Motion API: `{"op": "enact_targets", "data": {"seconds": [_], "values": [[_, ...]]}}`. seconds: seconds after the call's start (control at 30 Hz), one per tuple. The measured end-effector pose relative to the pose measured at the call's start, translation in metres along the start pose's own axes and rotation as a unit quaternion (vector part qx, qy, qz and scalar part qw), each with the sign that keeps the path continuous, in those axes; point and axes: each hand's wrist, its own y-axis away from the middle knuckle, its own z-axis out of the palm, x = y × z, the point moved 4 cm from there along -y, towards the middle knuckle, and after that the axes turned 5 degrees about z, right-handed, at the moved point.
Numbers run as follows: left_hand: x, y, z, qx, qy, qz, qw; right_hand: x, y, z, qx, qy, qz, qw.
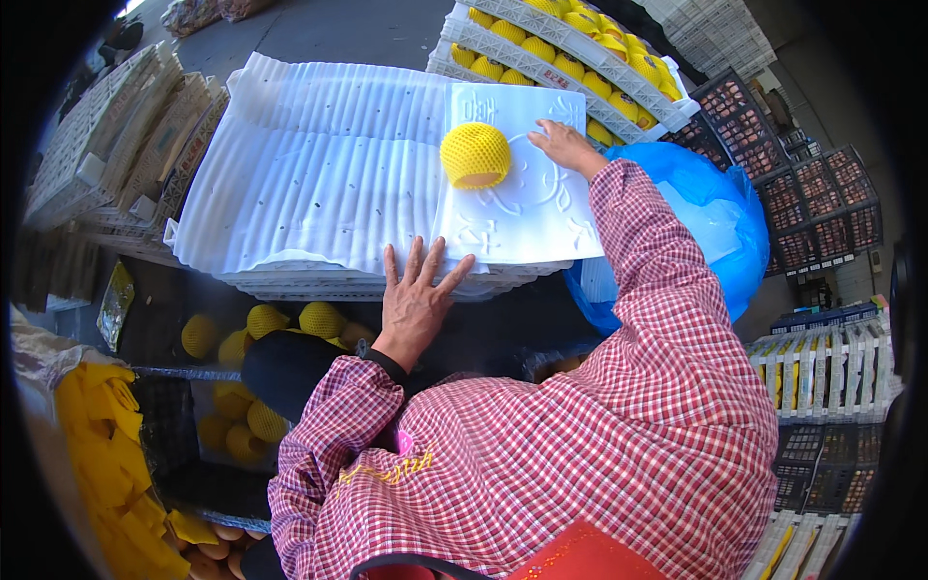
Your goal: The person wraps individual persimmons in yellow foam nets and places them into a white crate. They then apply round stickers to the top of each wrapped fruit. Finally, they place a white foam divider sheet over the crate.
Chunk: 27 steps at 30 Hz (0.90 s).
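A white ribbed foam sheet (pixel 312 167) with small dark holes lies over a stack of white plastic crates (pixel 377 286). On its right part lies a smooth white foam sheet (pixel 536 225) with embossed shapes and characters. One round fruit (pixel 475 155) in a yellow foam net sits on the smooth sheet, a tan patch showing through the net's opening. My left hand (pixel 418 301) rests with spread fingers on the near edge of the sheets. My right hand (pixel 569 147) touches the smooth sheet near its right edge, fingers apart, to the right of the fruit. Neither hand holds anything.
Crates of yellow-netted fruit (pixel 551 58) stand at the far side. A blue plastic bag (pixel 725 210) with white sheets sits right. Netted fruits (pixel 250 420) lie low left, beside yellow foam nets (pixel 105 464). White crates (pixel 109 138) are stacked left; dark crates (pixel 819 192) of fruit stand right.
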Motion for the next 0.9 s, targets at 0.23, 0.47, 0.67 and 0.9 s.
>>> {"op": "enact_targets", "data": {"seconds": [0.23,0.47,0.67,0.9], "values": [[0.037,-0.034,-0.008,0.102,0.087,0.118,0.984,0.047,0.059,0.009,-0.132,-0.264,0.157,0.942],[0.090,-0.092,0.007,-0.035,0.182,0.137,0.973,0.087,0.035,0.033,0.070,-0.124,0.130,0.981],[0.085,-0.134,0.014,-0.049,0.096,0.174,0.979,0.040,0.043,0.003,0.077,0.029,0.082,0.993],[0.102,-0.142,0.032,-0.034,0.043,0.177,0.983,0.024,0.007,0.029,-0.009,0.270,-0.106,0.957]]}}
